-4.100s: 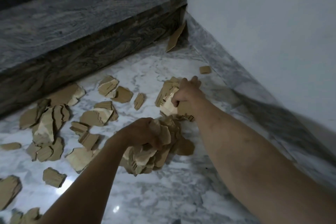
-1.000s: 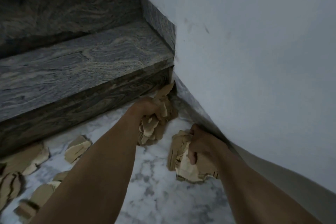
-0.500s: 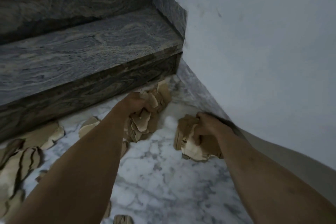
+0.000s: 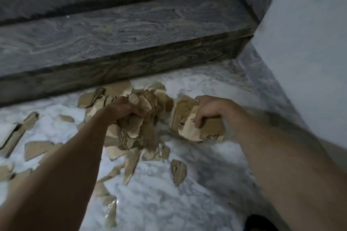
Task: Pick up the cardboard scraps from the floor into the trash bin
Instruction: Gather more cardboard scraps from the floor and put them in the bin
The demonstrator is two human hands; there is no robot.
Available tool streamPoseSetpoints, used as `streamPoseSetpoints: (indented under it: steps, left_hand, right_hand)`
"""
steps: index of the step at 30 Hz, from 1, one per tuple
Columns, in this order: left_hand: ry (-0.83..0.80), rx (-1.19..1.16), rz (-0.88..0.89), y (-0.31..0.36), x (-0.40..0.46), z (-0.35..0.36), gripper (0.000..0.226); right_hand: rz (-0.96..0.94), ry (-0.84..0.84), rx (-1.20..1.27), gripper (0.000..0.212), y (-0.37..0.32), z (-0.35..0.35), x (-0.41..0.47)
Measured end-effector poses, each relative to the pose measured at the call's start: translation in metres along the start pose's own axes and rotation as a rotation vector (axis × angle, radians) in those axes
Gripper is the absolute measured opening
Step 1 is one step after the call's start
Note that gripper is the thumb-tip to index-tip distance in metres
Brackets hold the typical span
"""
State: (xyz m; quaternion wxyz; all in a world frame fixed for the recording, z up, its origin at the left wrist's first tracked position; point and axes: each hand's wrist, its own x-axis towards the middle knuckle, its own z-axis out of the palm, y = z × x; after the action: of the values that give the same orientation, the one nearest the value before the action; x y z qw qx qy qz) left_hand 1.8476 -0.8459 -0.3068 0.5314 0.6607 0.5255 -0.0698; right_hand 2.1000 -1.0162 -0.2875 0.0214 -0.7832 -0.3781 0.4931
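Observation:
Torn brown cardboard scraps lie scattered over the white marble floor. My left hand grips a thick bunch of scraps just above the floor, with more pieces hanging below it. Beside it, my right hand holds a stack of flat scraps, thumb curled over the front of the stack. Loose scraps lie at the left, below my left forearm, and one striped piece sits in the middle. No trash bin is in view.
A dark grey stone step runs across the back, its riser just behind the scraps. A pale wall with a grey skirting closes the right side. A dark object shows at the bottom edge.
The corner piece by the wall is gone from the floor. Both hands, still gripping their bunches, have drawn back from the corner and to the left, over the scattered scraps.

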Motion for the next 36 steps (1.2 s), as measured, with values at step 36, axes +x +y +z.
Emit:
streamPoseSetpoints:
  steps: [36]
  left_hand:
    - [0.071,-0.355,0.004,-0.168,-0.108,0.051,0.059]
  right_hand:
    - [0.108,0.12,0.491,0.098,-0.026,0.158,-0.035]
